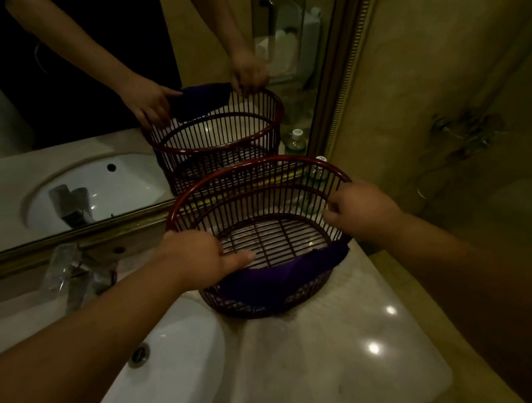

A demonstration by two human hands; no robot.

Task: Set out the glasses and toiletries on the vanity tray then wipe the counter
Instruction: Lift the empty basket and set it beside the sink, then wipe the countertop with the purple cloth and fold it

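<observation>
A round dark-red slatted basket (254, 172) stands on the marble counter (326, 360) close to the mirror. A purple cloth (276, 276) hangs over its near rim, partly inside. My left hand (198, 255) grips the basket's left rim, thumb stretched toward the cloth. My right hand (362, 210) grips the right rim with curled fingers. Nothing else shows inside the basket. A clear bottle with a white cap (317, 170) stands behind the basket against the mirror, mostly hidden by the slats.
A white sink (164, 372) lies left of the basket, with a chrome faucet (77, 275) at its back. The gold-framed mirror (63, 237) runs along the counter's rear. A tiled wall (443, 81) closes the right side. The counter's near part is bare marble.
</observation>
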